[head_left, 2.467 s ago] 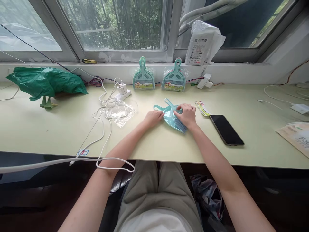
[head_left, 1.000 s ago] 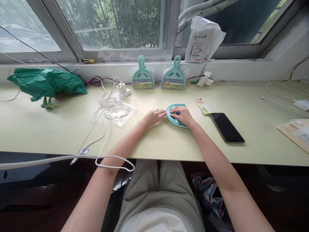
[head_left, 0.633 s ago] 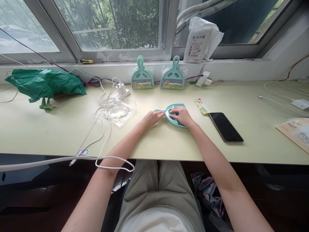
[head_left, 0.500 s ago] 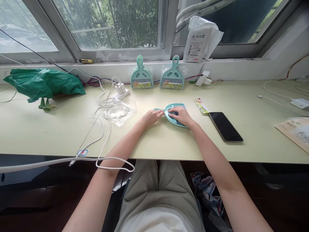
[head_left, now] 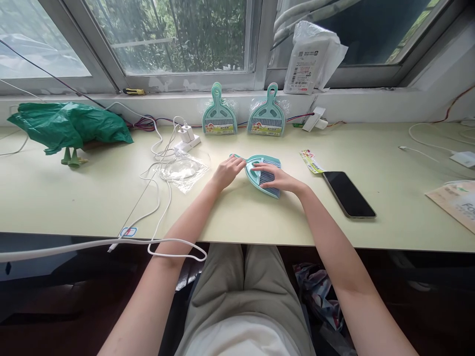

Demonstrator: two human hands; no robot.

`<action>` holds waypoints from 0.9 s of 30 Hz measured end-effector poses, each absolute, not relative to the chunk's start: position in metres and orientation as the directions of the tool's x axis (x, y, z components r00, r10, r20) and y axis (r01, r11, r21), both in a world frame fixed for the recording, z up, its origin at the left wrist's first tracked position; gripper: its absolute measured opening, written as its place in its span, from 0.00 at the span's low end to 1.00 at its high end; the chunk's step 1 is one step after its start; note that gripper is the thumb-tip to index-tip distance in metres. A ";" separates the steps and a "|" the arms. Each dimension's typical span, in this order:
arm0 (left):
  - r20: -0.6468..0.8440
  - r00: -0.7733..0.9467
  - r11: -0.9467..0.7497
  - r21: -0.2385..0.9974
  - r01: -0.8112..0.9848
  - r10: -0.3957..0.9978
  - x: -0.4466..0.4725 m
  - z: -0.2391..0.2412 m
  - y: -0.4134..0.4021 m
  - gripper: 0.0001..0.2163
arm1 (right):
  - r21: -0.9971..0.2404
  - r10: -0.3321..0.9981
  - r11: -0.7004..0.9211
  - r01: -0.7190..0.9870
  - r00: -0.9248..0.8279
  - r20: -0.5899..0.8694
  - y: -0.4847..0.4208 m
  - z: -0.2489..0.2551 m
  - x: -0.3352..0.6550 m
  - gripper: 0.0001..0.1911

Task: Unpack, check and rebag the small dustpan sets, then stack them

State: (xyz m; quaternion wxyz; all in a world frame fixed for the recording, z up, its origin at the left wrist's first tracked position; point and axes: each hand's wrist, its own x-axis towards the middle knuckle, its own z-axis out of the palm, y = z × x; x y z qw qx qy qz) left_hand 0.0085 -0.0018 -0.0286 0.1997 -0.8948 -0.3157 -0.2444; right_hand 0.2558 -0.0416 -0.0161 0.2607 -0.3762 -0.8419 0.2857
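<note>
A small mint-green dustpan (head_left: 253, 182) lies on the table in front of me, its handle pointing left. A matching hand brush (head_left: 267, 179) with grey bristles rests in its pan. My left hand (head_left: 230, 171) is closed around the handle end, hiding most of it. Over the brush and pan, my right hand (head_left: 279, 179) has its fingers spread apart, with the fingertips at the brush's bristles and body; how firmly they touch I cannot tell.
Two wrapped dustpan sets, a left one (head_left: 219, 111) and a right one (head_left: 267, 111), lean against the back wall. To the right are a printed card (head_left: 311, 161) and a phone (head_left: 349, 194). Clear plastic wrap (head_left: 182, 170), white cables and a green bag (head_left: 69, 126) are on the left.
The dustpan and brush have shifted slightly left and turned a little, with my left hand on the handle. My right hand's fingers have spread, uncovering more of the bristles.
</note>
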 end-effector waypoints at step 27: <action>0.782 0.148 -0.587 0.313 0.747 0.606 0.016 -0.018 -0.005 0.13 | -0.984 0.971 0.005 0.181 -0.237 -0.039 -0.049 -0.016 0.247 0.26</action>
